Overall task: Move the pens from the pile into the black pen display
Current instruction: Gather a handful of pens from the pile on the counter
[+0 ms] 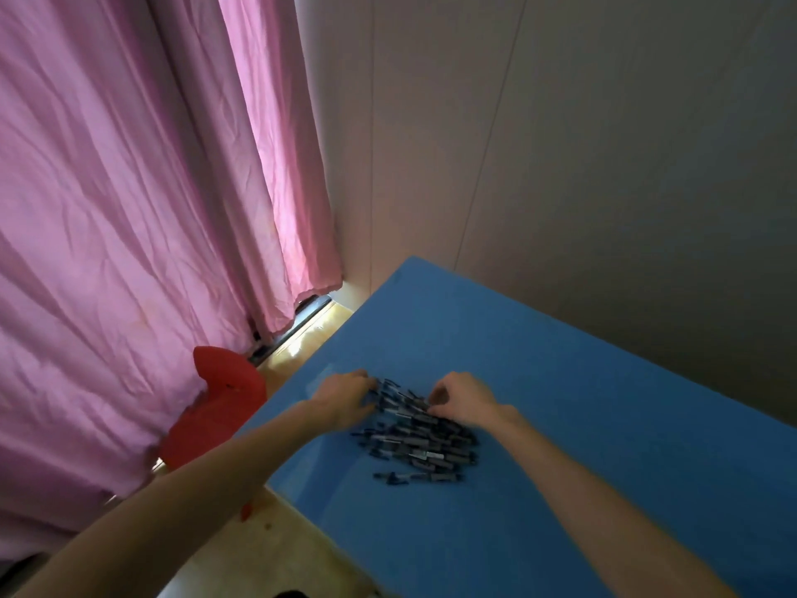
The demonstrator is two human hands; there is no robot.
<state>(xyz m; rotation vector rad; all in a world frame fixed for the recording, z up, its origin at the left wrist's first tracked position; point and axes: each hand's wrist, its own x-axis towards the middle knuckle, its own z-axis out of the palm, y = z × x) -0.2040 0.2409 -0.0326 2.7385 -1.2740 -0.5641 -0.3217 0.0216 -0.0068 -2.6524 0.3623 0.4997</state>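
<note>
A pile of several dark pens (420,442) lies on the blue table (560,381). My left hand (345,399) rests at the pile's far left edge, fingers curled onto the outer pens. My right hand (463,397) sits at the pile's far right side, its fingertips pinched on a pen at the top of the heap. Whether either hand has lifted a pen off the table is unclear because of blur. No black pen display is in view.
A red plastic chair (220,407) stands left of the table, against a pink curtain (129,209). A grey wall (604,144) runs along the table's far side. Wooden floor (258,550) shows below the table's left edge.
</note>
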